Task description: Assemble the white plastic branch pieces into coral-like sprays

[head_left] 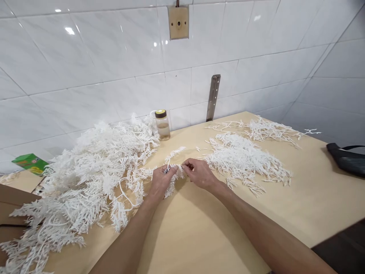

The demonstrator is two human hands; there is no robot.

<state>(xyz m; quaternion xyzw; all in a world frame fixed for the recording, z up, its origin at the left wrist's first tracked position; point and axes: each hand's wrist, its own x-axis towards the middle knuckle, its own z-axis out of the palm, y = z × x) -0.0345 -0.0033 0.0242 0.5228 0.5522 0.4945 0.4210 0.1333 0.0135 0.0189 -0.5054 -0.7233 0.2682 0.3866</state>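
Observation:
A white feathery plastic sprig (174, 153) is pinched in my left hand (162, 182), its fronds sticking up and hanging below the fingers. My right hand (198, 173) is just to the right, thumb and fingertips pressed together at the tip of the same sprig. A large heap of white branching sprigs (94, 171) lies on the left, reaching close to my left hand. Beyond my right hand a flatter pile of small white pieces (245, 158) rests on the tabletop. Behind it are thin, mostly bare white stems (268, 129).
A jar with a black and yellow lid (163, 127) stands near the tiled wall. A metal strip (213, 97) leans there. A green box (30, 163) is at the far left, a black object (346, 159) at the right edge of the wooden table (188, 236).

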